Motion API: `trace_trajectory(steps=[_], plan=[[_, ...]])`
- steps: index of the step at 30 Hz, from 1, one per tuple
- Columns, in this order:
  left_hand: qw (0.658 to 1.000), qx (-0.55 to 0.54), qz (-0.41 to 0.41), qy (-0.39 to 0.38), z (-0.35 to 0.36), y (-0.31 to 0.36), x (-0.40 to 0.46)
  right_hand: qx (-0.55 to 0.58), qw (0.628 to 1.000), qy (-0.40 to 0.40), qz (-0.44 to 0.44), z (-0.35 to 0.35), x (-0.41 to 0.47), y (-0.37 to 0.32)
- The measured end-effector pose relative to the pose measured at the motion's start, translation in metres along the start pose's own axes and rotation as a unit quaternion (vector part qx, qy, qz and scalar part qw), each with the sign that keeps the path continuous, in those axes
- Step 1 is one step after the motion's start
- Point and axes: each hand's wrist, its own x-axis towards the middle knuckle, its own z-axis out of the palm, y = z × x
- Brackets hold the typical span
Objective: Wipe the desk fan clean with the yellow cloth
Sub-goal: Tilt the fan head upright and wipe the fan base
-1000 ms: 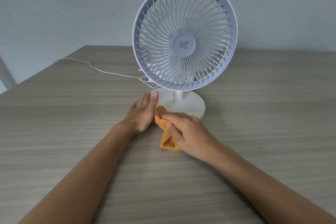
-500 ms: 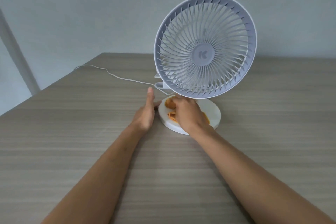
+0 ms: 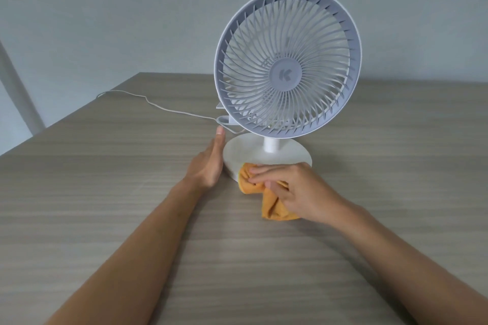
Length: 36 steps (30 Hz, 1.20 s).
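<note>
desk fan (image 3: 287, 66): moulded plastic, matt. Grille ribs and hub smooth grey, outer rim white. Round base (image 3: 245, 152) white plastic, smooth, slight satin sheen, at mid-table. Yellow cloth (image 3: 272, 204): soft fabric, fine nap like microfibre, matt, creased, draped over the base's near edge onto the table. Table (image 3: 132, 219): wood-grain finish, grey-brown streaks, matt, likely laminate, can't confirm. Cable (image 3: 163, 107) towards left edge: thin white, smooth sheath.

Your single head-worn camera looks forward and down along both forearms, close over the surface (image 3: 105, 219), taking in the fan (image 3: 287, 63) and the wall behind it.
</note>
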Motion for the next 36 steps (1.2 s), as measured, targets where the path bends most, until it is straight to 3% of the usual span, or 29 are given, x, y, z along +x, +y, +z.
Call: trace_trajectory(steps=[4,6,12,15,18,20,24,30,36], plan=[[0.983,0.045,0.146,0.104,0.001,0.002,-0.008,-0.012,0.980,0.177,0.091,-0.010,-0.001,0.021],[0.964,0.089,0.204,0.144,0.003,0.000,-0.010,0.016,0.967,0.224,0.121,-0.009,0.008,0.024],[0.904,0.242,0.304,0.176,0.034,0.024,-0.034,0.037,0.964,0.219,0.144,-0.028,0.008,0.039],[0.883,0.319,0.318,0.131,0.061,0.039,-0.049,0.033,0.962,0.210,0.170,-0.036,0.001,0.059],[0.857,0.388,0.337,0.050,0.080,0.037,-0.053,-0.012,0.973,0.150,0.177,-0.040,-0.003,0.073],[0.851,0.406,0.333,0.027,0.079,0.030,-0.048,-0.024,0.976,0.109,0.186,-0.039,-0.004,0.076],[0.877,0.395,0.273,0.027,0.061,0.018,-0.028,-0.067,0.972,0.123,0.189,-0.036,0.001,0.075],[0.932,0.304,0.172,-0.097,0.037,0.025,0.021,-0.060,0.973,0.117,0.188,-0.038,0.001,0.074],[0.926,0.341,0.099,-0.123,0.034,0.047,0.037,-0.060,0.974,0.113,0.185,-0.040,0.000,0.073]])
